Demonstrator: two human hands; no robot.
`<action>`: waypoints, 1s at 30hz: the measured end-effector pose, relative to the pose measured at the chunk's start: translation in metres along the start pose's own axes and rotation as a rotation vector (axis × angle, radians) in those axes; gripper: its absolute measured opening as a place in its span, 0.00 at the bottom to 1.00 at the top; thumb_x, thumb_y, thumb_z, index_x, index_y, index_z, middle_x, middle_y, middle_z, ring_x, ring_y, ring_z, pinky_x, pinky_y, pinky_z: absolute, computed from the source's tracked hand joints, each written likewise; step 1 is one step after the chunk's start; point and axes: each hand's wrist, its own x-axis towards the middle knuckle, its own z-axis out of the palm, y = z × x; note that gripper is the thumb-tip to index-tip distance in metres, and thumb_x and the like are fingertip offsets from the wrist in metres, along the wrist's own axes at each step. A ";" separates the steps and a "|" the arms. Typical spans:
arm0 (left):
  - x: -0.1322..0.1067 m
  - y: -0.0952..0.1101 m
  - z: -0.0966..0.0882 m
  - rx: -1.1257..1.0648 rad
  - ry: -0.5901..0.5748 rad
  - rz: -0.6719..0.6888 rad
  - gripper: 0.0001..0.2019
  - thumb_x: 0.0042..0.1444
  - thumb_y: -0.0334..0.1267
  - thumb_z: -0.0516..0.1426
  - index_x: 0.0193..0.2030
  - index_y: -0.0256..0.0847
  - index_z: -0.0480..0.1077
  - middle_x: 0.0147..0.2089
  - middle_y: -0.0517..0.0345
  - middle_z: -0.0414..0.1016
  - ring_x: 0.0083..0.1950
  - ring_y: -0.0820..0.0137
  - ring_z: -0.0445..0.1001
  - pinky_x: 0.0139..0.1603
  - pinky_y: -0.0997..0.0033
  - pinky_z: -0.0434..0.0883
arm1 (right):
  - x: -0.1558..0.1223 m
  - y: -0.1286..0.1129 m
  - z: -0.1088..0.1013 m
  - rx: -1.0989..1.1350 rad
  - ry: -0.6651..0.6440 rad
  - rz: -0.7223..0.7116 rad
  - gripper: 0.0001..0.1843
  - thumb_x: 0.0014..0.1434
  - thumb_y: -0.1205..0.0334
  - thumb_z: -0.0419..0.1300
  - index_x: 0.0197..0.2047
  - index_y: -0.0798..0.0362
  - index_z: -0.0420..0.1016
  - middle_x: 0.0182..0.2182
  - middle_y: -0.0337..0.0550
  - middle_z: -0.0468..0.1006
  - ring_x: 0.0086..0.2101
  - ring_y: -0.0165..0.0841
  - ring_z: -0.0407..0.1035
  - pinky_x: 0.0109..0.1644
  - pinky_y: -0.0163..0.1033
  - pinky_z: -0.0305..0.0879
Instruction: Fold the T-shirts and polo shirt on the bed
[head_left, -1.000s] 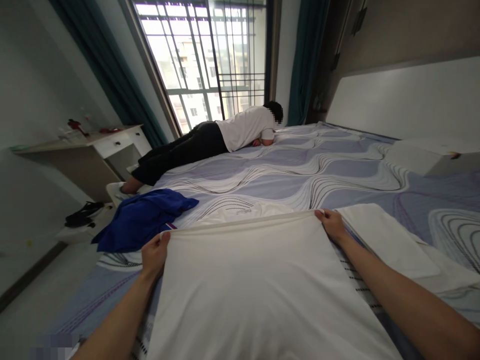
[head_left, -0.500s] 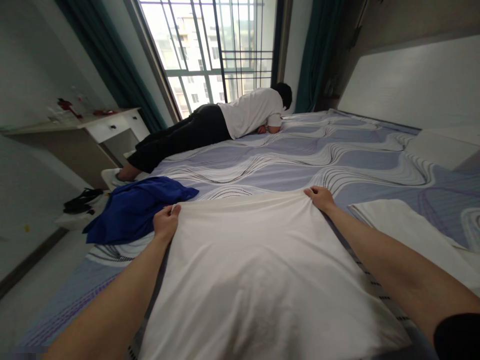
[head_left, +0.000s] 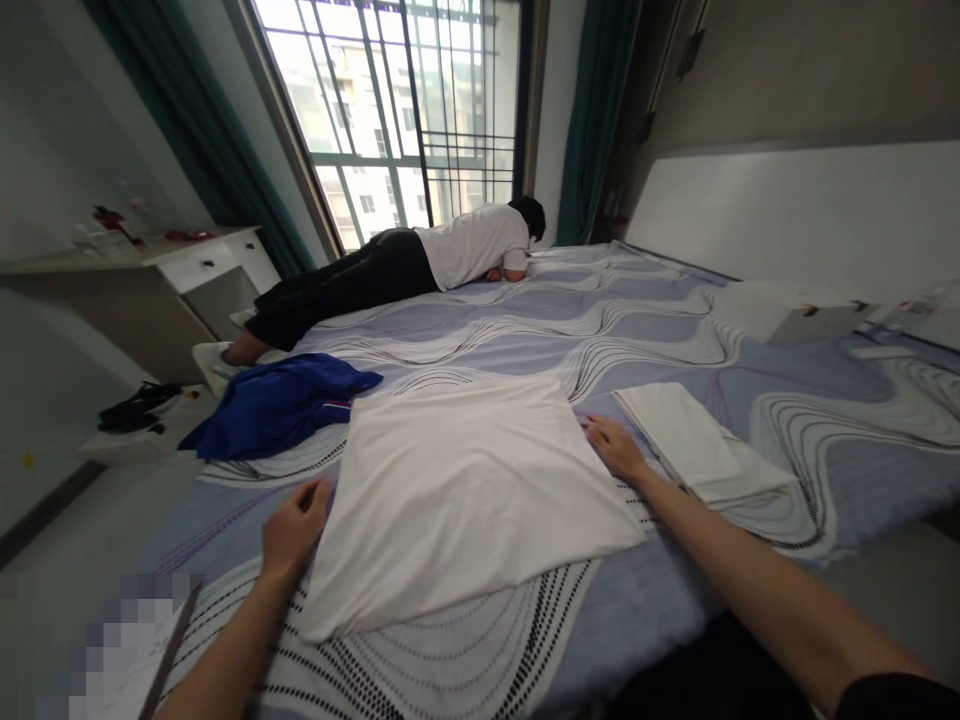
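A white cloth [head_left: 465,490], roughly square and lightly wrinkled, lies spread on the patterned bed sheet [head_left: 480,650]. Just off its left edge is my left hand [head_left: 294,525], loosely curled with a gap between thumb and fingers and nothing visible in it. My right hand [head_left: 615,448] rests by the cloth's right edge, fingers stretched out and holding nothing. To the right of that hand lies a folded white cloth [head_left: 690,440]. Whether the fingertips touch the spread cloth is hard to tell.
A crumpled blue garment [head_left: 285,405] lies at the bed's left side. Farther back, a person [head_left: 420,255] in a white top lies across the bed. A desk [head_left: 202,262] stands at left, a white box [head_left: 787,310] at right near the headboard [head_left: 795,220].
Both hands have let go of the white cloth's far corners and drawn back along its sides. The cloth now lies flat on the bed. My view has shifted to the right.
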 end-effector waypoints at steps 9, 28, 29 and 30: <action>-0.135 -0.031 -0.037 0.044 -0.018 0.054 0.25 0.47 0.65 0.52 0.31 0.45 0.75 0.58 0.46 0.77 0.57 0.47 0.74 0.59 0.51 0.68 | -0.160 -0.035 -0.017 -0.001 0.176 0.138 0.20 0.57 0.41 0.58 0.33 0.50 0.79 0.48 0.51 0.79 0.49 0.47 0.71 0.57 0.48 0.63; -0.167 -0.002 -0.083 -0.501 -0.095 -0.143 0.29 0.43 0.68 0.56 0.36 0.42 0.69 0.14 0.63 0.67 0.18 0.63 0.69 0.23 0.65 0.65 | -0.165 -0.071 -0.060 0.524 0.102 0.555 0.28 0.44 0.52 0.59 0.49 0.54 0.75 0.12 0.35 0.72 0.18 0.40 0.70 0.24 0.41 0.62; -0.175 -0.013 -0.086 -0.471 -0.127 -0.138 0.30 0.42 0.70 0.55 0.35 0.43 0.69 0.13 0.63 0.66 0.17 0.62 0.69 0.23 0.64 0.65 | -0.177 -0.067 -0.061 0.508 0.082 0.562 0.29 0.44 0.52 0.59 0.50 0.54 0.74 0.12 0.34 0.71 0.17 0.40 0.69 0.23 0.41 0.61; -0.183 -0.026 -0.087 -0.429 -0.138 -0.135 0.31 0.41 0.71 0.54 0.35 0.43 0.69 0.12 0.63 0.65 0.16 0.61 0.69 0.22 0.63 0.66 | -0.190 -0.063 -0.061 0.478 0.052 0.561 0.29 0.45 0.51 0.58 0.50 0.54 0.74 0.11 0.34 0.70 0.17 0.40 0.68 0.22 0.41 0.60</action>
